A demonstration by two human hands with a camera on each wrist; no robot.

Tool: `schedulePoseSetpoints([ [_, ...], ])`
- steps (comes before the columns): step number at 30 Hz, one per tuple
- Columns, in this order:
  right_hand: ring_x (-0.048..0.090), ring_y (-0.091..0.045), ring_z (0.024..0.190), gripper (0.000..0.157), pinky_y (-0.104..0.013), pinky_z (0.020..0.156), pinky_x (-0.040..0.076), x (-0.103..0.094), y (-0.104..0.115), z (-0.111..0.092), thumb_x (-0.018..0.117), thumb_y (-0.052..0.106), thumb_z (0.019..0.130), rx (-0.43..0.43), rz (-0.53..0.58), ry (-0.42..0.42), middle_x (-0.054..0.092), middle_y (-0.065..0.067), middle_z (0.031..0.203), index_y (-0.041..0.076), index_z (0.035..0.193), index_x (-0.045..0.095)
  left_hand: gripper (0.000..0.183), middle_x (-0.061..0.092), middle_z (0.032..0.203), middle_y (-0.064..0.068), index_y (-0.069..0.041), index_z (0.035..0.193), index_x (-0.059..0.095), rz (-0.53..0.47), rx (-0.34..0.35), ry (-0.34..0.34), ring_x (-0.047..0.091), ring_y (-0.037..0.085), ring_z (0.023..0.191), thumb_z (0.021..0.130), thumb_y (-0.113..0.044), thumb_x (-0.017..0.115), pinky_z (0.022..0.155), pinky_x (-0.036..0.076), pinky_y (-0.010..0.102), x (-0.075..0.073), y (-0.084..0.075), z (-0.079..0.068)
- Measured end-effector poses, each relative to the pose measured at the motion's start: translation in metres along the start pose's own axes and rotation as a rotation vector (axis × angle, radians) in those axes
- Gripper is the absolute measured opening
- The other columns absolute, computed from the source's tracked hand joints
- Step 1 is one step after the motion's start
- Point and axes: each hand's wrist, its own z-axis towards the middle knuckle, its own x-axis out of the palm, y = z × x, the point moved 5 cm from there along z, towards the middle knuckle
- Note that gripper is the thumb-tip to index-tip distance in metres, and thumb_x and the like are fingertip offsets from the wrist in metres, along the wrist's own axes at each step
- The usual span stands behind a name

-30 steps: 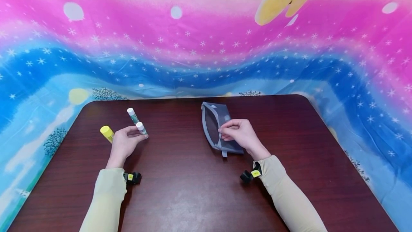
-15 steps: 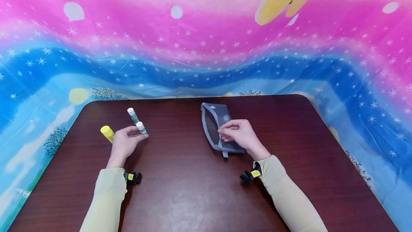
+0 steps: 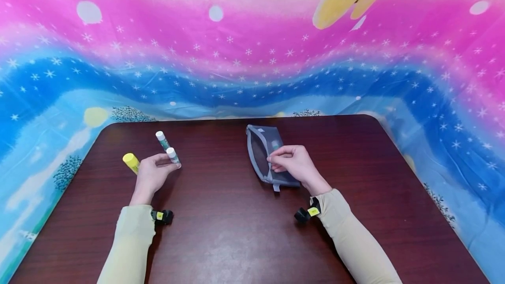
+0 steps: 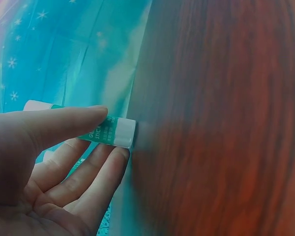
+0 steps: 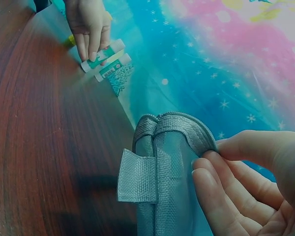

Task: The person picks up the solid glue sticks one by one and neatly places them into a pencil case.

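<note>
In the head view my left hand (image 3: 151, 178) pinches a green-and-white glue stick (image 3: 172, 156) between thumb and fingers, upright at the table's left. The left wrist view shows the lettering on the label of this glue stick (image 4: 101, 134). Just behind it stands a second glue stick (image 3: 162, 140) with a white cap. My right hand (image 3: 299, 165) holds the rim of a grey mesh zipper pouch (image 3: 272, 134) by thumb and fingertips. Its zipper is undone and the mouth gapes to the left. In the right wrist view the pouch (image 5: 169, 187) shows a fabric tab at its end.
Beyond my left hand, a yellow cylinder with a cap (image 3: 130, 162) stands partly hidden. Everything is on a dark red wooden table (image 3: 221, 231). A printed pink-and-blue cloth (image 3: 244, 56) borders its back and sides.
</note>
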Motion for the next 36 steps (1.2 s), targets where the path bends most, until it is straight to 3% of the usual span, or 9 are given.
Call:
schedulePoseSetpoints([
  [26, 0.074, -0.025, 0.073, 0.018, -0.038, 0.071, 0.062, 0.0007, -0.0024, 0.0007, 0.078, 0.008, 0.09, -0.008, -0.01, 0.006, 0.075, -0.016, 0.091, -0.006, 0.103, 0.076, 0.049, 0.069, 0.121, 0.023, 0.004, 0.135, 0.062, -0.008, -0.011, -0.004, 0.065, 0.036, 0.114, 0.095, -0.023, 0.075, 0.095, 0.052, 0.048, -0.0023, -0.001, -0.0005],
  [36, 0.074, -0.024, 0.073, 0.017, -0.038, 0.071, 0.062, 0.0011, -0.0012, 0.0003, 0.077, 0.007, 0.09, -0.005, -0.007, 0.002, 0.075, -0.016, 0.091, -0.006, 0.102, 0.076, 0.05, 0.07, 0.119, 0.021, 0.002, 0.135, 0.062, 0.001, -0.022, -0.025, 0.068, 0.032, 0.111, 0.094, -0.023, 0.076, 0.087, 0.052, 0.035, -0.0027, -0.0031, 0.0008],
])
